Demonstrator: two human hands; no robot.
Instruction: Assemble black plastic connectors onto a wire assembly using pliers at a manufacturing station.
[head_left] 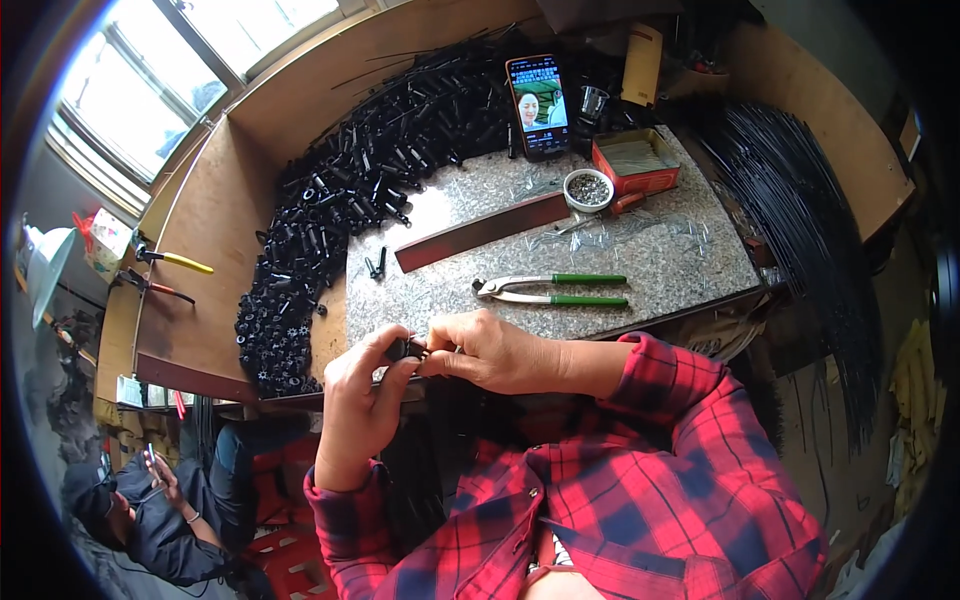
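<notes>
Both hands meet at the near edge of the speckled stone slab (450, 300). My left hand (358, 385) pinches a small dark cylindrical part (400, 350) between thumb and fingers. From the right, my right hand (475, 350) closes on the same part, its thumb and fingertips pressed together; whether it also holds something thin is too small to tell. Beyond the hands lies a pair of green-handled pincers (555, 290), jaws to the left. Two small dark pieces (376, 263) stand on the slab, near a long dark red bar (480, 232).
A heap of black tubular parts (370, 170) curves along the left and back. A white bowl of small metal bits (588, 190), a red box (635, 160) and a propped phone (538, 105) stand at the back. Long black rods (790, 190) lie right. Someone (150, 500) sits lower left.
</notes>
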